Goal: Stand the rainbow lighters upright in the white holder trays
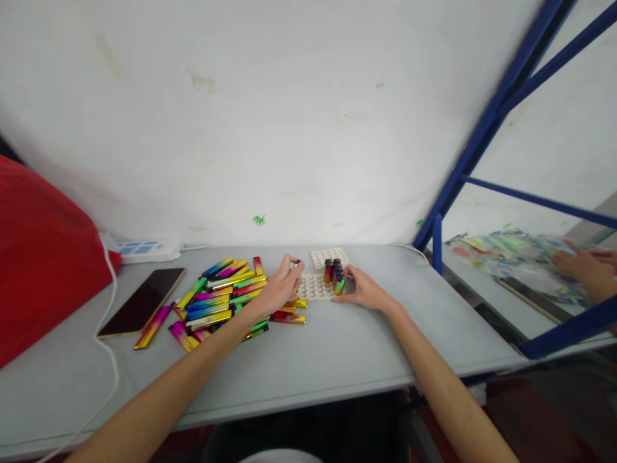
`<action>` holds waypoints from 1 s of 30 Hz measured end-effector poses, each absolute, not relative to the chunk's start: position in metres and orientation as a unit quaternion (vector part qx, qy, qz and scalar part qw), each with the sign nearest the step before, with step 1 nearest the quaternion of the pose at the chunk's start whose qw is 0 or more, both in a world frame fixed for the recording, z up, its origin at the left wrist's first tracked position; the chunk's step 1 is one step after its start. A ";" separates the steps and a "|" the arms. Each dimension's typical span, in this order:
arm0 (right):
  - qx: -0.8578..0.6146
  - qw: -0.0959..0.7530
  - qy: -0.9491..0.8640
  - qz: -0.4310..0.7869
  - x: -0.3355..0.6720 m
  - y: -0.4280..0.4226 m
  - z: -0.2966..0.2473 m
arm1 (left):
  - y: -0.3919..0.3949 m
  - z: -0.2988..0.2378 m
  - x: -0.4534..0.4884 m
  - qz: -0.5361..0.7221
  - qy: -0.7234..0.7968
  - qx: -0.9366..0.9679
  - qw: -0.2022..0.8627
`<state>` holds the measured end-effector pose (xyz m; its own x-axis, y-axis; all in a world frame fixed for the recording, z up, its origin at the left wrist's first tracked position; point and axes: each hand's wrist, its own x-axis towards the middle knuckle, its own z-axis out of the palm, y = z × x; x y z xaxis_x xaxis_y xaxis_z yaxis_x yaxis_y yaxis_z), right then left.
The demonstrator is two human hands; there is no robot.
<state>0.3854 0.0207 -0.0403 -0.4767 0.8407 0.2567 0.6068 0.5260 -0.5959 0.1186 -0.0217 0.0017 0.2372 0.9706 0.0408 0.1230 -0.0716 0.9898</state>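
My left hand (283, 283) is closed around a lighter, whose dark metal-topped end (296, 263) pokes out above the fingers; the rest is hidden. It is over the left end of a white tray with rows of round holes (313, 289). Several lighters (339, 283) with black tops stand upright in the tray's right part. My right hand (361, 289) curves around that right end, thumb at the front edge and fingers beside the standing lighters, gripping the tray. Left of the tray lies a loose heap of shiny multicoloured lighters (209, 307).
Behind the tray lies a second white holed tray (329, 257). A phone (144, 302), a white power strip (149, 250), a white cable (110, 354) and a red bag (43, 257) are at left. Past a blue metal frame (436, 238), another person's hands (585, 270) are near plastic bags (515, 260).
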 end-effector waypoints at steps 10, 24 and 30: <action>-0.428 0.279 -0.832 0.215 0.384 0.021 -0.039 | 0.002 0.017 0.153 0.396 0.345 0.814 0.248; -0.435 0.268 -0.833 0.213 0.384 0.020 -0.037 | 0.013 0.014 0.151 0.353 0.355 0.811 0.303; -0.429 0.275 -0.831 0.224 0.384 0.020 -0.040 | 0.005 0.011 0.156 0.386 0.431 0.768 0.275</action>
